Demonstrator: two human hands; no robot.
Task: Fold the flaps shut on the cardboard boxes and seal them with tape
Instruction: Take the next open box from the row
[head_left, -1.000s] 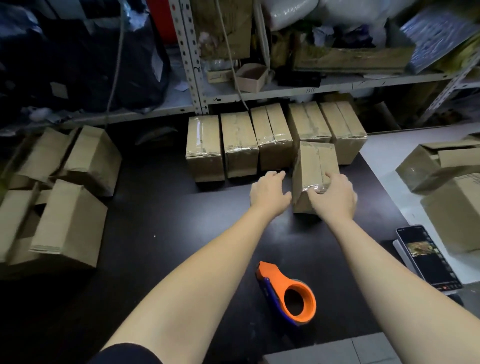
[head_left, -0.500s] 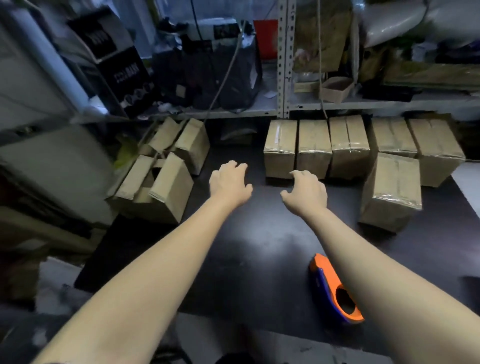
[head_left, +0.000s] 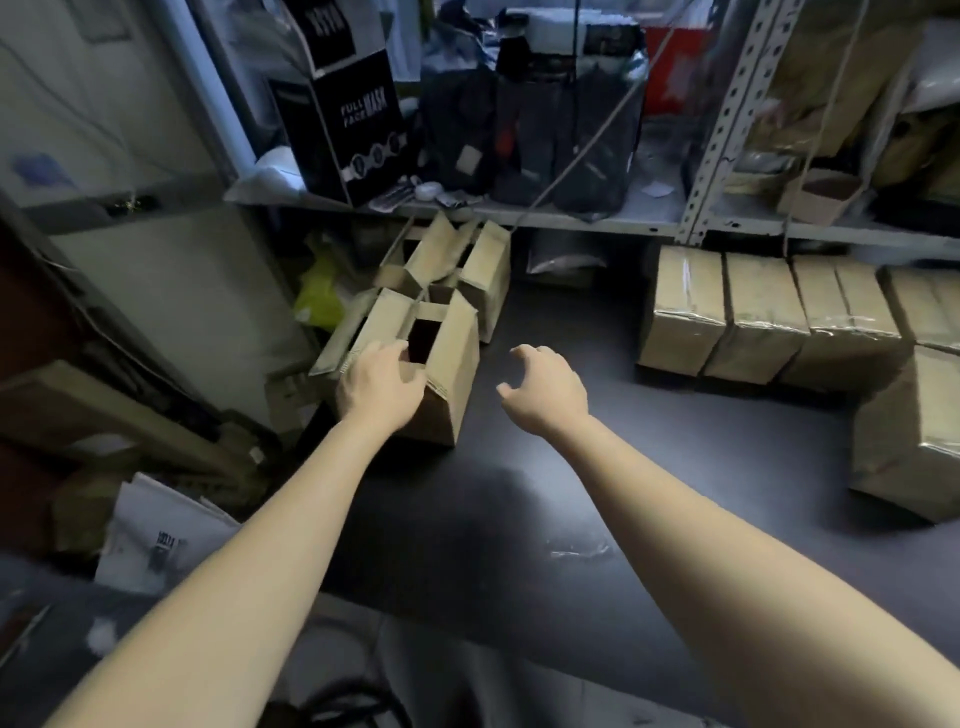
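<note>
Head view shows, at the left edge of the dark table, an open cardboard box with its flaps standing up and a dark opening between them. The left hand lies over the box's near end, fingers reaching the rim of the opening; whether they have closed into a real grip cannot be told. A second unsealed box sits just behind it, under the shelf. Further right, the right hand hovers above the table, fingers loosely curled, grasping nothing. At the far right the taped boxes stand in a row. The open box looks light and probably empty. Its thin walls seem stiff but easily crushed, and the flaps likely swing loose at their creases. Holding both side walls low, not by a flap, should steady it best.
</note>
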